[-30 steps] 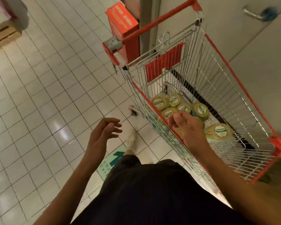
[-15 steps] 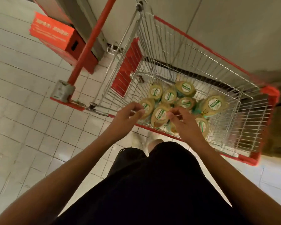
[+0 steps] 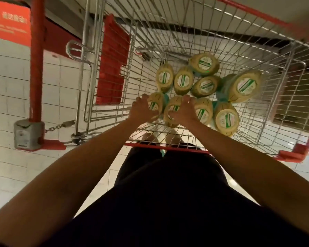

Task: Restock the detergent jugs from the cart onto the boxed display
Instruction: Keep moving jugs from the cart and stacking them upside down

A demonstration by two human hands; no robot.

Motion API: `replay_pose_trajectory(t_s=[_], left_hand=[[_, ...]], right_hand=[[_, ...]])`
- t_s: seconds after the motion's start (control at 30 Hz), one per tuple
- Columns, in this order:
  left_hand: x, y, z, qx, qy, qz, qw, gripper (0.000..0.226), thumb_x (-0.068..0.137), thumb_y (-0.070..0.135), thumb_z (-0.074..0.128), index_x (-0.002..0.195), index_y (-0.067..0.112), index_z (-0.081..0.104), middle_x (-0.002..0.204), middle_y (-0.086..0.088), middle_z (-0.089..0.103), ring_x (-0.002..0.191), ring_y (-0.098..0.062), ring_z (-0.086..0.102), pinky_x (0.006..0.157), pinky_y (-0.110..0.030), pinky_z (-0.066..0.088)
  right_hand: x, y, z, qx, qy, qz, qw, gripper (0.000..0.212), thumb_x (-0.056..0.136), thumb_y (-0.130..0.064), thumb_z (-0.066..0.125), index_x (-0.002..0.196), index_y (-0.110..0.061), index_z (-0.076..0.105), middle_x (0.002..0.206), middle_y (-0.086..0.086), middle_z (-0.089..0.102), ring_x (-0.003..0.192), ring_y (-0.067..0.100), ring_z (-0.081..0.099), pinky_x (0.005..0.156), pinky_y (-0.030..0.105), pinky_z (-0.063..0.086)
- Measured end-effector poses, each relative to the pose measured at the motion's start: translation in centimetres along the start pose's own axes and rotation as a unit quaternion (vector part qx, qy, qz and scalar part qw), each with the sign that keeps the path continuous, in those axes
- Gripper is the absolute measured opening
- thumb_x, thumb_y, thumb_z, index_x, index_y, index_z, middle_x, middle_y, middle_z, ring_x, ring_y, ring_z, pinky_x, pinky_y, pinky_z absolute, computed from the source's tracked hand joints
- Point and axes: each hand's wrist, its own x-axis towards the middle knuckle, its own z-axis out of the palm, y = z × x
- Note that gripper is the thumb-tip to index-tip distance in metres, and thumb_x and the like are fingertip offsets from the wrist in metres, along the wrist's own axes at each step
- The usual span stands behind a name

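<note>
Head view: the left hand (image 3: 142,108) lies against the outer side of the near-left jug (image 3: 156,104). The right hand (image 3: 185,111) reaches over the top of the middle jug (image 3: 172,113) touching it. Both hands' fingers point forward, but I cannot tell whether either has closed into a grip. One hand per jug suggests lifting two at once. The other jugs (image 3: 203,64) stand cap-up, clustered on the floor of the cart (image 3: 168,145), so the wire walls leave only a reach from above. The person leans over the cart's long side, with its red handle (image 3: 37,68) off to the left above the tiled floor (image 3: 11,97). The boxed display is out of view.
</note>
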Motion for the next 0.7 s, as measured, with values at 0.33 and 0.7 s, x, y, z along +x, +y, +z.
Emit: replay_pose_trajectory(t_s=[0.33,0.7], left_hand=[[9.0,-3.0,6.8,0.088,-0.062,-0.037,0.994,0.135,0.078,0.061,0.085,0.166,0.003,0.001,0.167,-0.029,0.018,0.152,-0.049,0.025,0.124,-0.058,0.025],[10.5,-5.3,10.2,0.026,0.004,-0.018,0.999,0.153,0.062,0.061,0.095,0.167,0.006,-0.001,0.16,-0.039,0.019,0.148,-0.06,0.025,0.115,-0.065,0.037]], right_hand=[[4.3,1.2,8.0,0.082,0.103,0.158,0.979,0.127,0.086,-0.043,0.084,0.165,0.001,-0.005,0.171,0.025,0.005,0.16,0.043,0.007,0.13,0.045,0.014],[5.9,2.0,11.3,0.041,0.189,0.177,0.965,0.123,0.083,-0.047,0.082,0.166,-0.003,0.004,0.169,0.027,0.014,0.156,0.046,0.018,0.128,0.053,0.02]])
